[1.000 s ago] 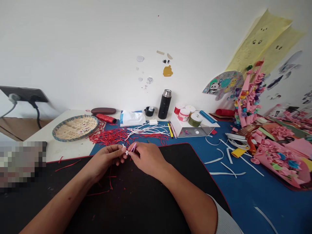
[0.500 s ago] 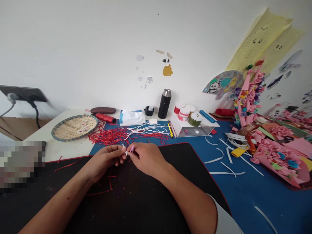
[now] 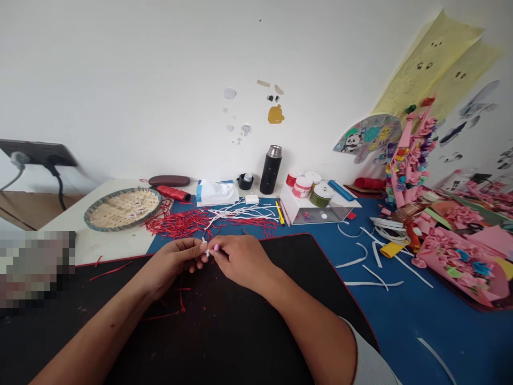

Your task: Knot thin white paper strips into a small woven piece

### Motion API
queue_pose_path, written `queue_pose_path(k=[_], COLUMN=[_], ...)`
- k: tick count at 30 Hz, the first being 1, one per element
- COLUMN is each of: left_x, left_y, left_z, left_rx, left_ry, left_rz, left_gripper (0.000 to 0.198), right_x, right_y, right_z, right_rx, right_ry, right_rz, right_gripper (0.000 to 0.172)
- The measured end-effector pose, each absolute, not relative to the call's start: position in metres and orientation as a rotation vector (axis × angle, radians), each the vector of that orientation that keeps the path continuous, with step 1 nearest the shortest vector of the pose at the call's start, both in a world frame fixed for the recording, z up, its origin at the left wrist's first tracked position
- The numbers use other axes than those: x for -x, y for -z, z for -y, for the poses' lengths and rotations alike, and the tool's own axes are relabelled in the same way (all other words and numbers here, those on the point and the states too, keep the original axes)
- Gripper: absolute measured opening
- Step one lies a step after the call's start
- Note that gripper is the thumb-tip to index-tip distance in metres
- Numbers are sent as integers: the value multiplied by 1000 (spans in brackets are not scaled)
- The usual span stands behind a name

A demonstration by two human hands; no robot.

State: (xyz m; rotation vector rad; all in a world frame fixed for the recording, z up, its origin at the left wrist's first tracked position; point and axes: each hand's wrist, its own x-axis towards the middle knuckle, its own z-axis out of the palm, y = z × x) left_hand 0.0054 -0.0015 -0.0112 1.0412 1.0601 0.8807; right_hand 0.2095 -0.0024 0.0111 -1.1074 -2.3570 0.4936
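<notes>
My left hand (image 3: pixel 176 259) and my right hand (image 3: pixel 238 258) meet over the far part of a black mat (image 3: pixel 224 331). The left fingertips pinch a small white piece (image 3: pixel 207 249). My right hand is closed round a thin pink tool (image 3: pixel 216 247), of which only the tip shows, touching the white piece. Loose red strips (image 3: pixel 176 223) and white strips (image 3: pixel 240 213) lie just beyond the hands.
A woven basket (image 3: pixel 122 207) sits at the back left, with a red thread spool (image 3: pixel 174 193) and a tissue pack (image 3: pixel 216 193) nearby. A black flask (image 3: pixel 271 170), paint jars (image 3: pixel 304 187) and pink paper crafts (image 3: pixel 457 251) fill the right.
The pink tool's tip has sunk lower between my fingers, so less of it shows. Both hands stay nearly in place.
</notes>
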Motion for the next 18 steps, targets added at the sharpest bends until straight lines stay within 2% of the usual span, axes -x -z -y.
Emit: queue_pose_path(k=[8, 13, 18], left_x=[-4, -6, -5], left_y=[13, 11, 11], left_z=[1, 1, 1], left_rx=[-1086, -1044, -1011], left_ry=[-1024, -1076, -1100], left_rz=[-1115, -1103, -1096], left_gripper=[35, 35, 34], right_x=[-212, -216, -218], right_y=[-8, -3, -2], right_z=[-2, -6, -7], right_rx=[1180, 1236, 1297], right_ry=[-496, -390, -301], right_rz=[2290, 2393, 2525], right_gripper=[19, 28, 44])
